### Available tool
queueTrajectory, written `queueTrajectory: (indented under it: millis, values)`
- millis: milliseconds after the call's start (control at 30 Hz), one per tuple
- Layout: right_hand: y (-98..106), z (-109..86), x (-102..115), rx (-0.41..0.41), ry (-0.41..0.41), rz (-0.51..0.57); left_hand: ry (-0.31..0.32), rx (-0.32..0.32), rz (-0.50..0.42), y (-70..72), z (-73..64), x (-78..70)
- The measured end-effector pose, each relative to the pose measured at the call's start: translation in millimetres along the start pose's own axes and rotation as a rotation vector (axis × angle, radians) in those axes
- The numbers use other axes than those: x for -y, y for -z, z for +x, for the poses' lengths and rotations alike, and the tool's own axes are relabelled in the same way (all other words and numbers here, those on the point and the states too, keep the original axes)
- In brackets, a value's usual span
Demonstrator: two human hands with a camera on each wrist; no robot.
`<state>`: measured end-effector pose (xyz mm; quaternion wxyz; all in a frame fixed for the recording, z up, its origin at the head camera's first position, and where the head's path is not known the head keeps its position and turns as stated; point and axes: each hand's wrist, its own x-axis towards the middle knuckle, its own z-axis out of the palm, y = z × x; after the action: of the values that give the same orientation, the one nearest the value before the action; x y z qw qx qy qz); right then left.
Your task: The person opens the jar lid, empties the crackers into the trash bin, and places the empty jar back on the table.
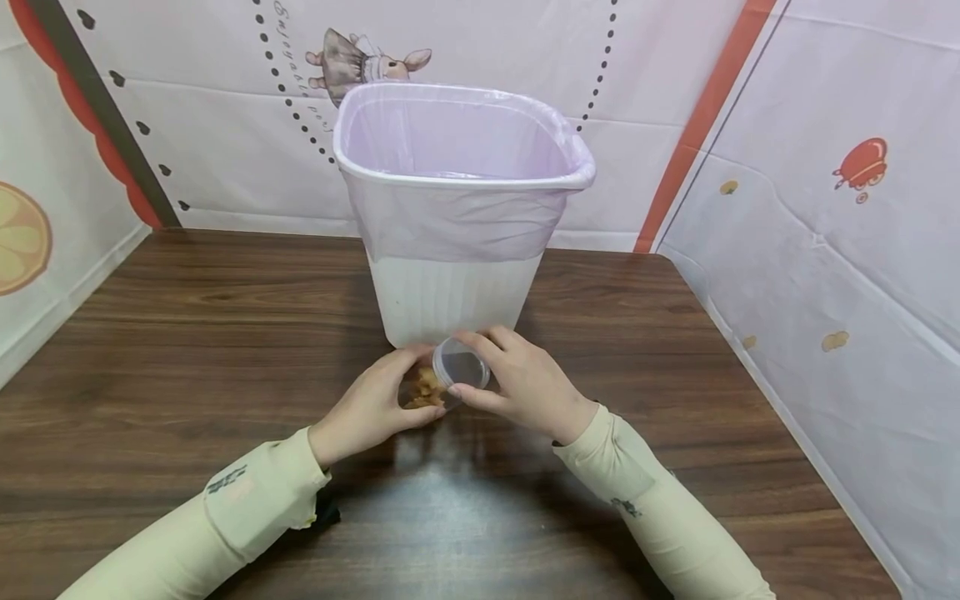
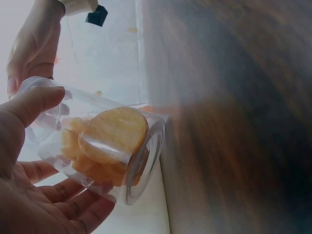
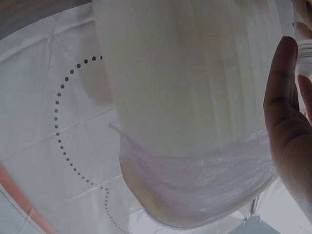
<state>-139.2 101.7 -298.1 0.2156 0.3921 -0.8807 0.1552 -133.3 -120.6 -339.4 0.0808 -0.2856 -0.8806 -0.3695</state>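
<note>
Head view: left hand (image 1: 375, 408) grips clear jar (image 2: 85, 108), right hand (image 1: 528, 387) pinches lid (image 1: 461, 367) (loosened or not, cannot tell); snack pieces (image 2: 114, 134) inside.

We see a small, screened-in desk corner with homelike decoration; whether it is inside a home or a studio, we cannot tell. The desk (image 1: 187, 333), in dark wood grain, is bordered at the back and both sides by pale, creased sheets (image 1: 495, 50), upright like walls. On them we find playful prints: a sideways rabbit in a dress (image 1: 347, 68), an orange slice (image 1: 21, 237), dark hearts (image 1: 87, 19) and dotted lines (image 1: 281, 87). A white household bin (image 1: 450, 292) with a lilac liner (image 1: 465, 221) stands there.
</note>
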Motion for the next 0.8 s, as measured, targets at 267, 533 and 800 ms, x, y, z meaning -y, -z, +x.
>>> queueTrajectory:
  millis: [267,533,800]
  values:
    - [1.2,-0.3,-2.3,0.026,0.019,0.009,-0.007,0.000,0.007,-0.8,0.1,0.9]
    - [0.3,0.0,-4.8,0.020,0.054,0.010,-0.023,-0.001,0.015,-0.4,-0.3,1.9]
    - [0.4,0.7,-4.7,0.001,0.086,0.013,-0.032,0.017,0.004,0.5,-1.1,2.5]
